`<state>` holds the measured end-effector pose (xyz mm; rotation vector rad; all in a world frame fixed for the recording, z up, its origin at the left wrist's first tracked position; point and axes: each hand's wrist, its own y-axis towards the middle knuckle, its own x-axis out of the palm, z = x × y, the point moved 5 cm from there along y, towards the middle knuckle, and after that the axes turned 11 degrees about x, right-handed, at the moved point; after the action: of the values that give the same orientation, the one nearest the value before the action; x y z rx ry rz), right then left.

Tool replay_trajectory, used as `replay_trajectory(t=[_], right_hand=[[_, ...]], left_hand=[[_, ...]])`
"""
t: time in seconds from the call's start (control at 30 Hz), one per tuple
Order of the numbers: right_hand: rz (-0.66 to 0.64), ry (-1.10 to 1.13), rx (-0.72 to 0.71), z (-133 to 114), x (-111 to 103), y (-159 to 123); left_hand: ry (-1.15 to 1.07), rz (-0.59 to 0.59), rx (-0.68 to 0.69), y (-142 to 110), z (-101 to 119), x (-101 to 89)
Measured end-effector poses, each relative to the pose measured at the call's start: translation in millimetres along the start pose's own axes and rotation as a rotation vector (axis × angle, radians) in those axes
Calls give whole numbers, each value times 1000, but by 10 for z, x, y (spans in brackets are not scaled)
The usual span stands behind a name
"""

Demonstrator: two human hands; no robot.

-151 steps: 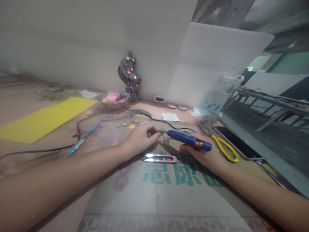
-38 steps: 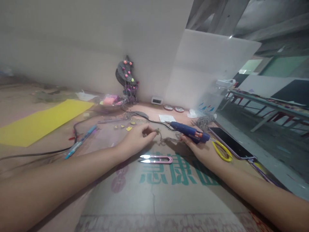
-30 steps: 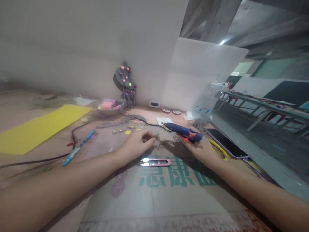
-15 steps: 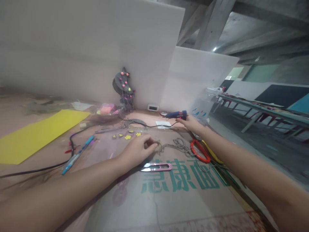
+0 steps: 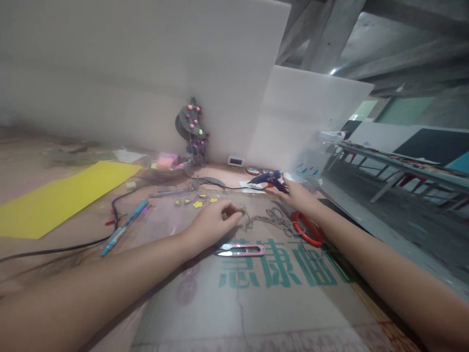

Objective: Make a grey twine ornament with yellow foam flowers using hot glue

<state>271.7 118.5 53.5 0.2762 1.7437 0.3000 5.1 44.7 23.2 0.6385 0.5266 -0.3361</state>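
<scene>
My left hand (image 5: 214, 222) is closed in a pinch over the printed sack-like sheet (image 5: 256, 308). Between thumb and fingertips is the end of a grey cord (image 5: 280, 222), with a small yellowish bit at the tip. Farther back, my right hand (image 5: 296, 194) grips the handle of a blue hot glue gun (image 5: 264, 178), its nozzle pointing left. Pink-handled thread snips (image 5: 244, 250) lie just below my left hand. Several small yellow flower pieces (image 5: 198, 204) sit beyond it. Red-handled scissors (image 5: 308, 230) rest under my right forearm, partly hidden.
A yellow sheet (image 5: 69, 195) and a blue pen (image 5: 124, 227) lie left, with a black cable (image 5: 54, 253) nearby. At the back stand a grey moon-shaped ornament (image 5: 190, 124) with coloured balls and a small white digital display (image 5: 236, 161). A white board (image 5: 220, 73) rises behind.
The glue gun has turned so its handle now shows, slanting down into my right hand. My left hand keeps its pinch on the cord. The whole view has shifted slightly.
</scene>
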Motion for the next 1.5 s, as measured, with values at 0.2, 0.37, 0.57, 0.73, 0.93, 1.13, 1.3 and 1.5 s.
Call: replay_trajectory(t=[0.2, 0.37, 0.57, 0.73, 0.93, 1.13, 1.3, 1.5], right_hand=[[20, 435, -27, -422, -180, -398], [-535, 1062, 169, -991, 81, -837], [-542, 1055, 100, -1056, 177, -970], [-86, 567, -197, -979, -40, -900], [45, 477, -337, -1006, -118, -938], [29, 504, -260, -1010, -76, -959], [-21, 581, -166, -981, -10, -941], [-50, 616, -152, -989, 3, -949]], left_hand=[[12, 29, 16, 7, 46, -34], [42, 89, 74, 2, 84, -70], [95, 85, 78, 0, 123, -95], [77, 39, 68, -2, 72, -49], [86, -18, 80, -1, 28, 2], [88, -37, 93, 5, 29, 20], [39, -49, 91, 1, 19, 42], [5, -64, 103, -11, 33, 53]])
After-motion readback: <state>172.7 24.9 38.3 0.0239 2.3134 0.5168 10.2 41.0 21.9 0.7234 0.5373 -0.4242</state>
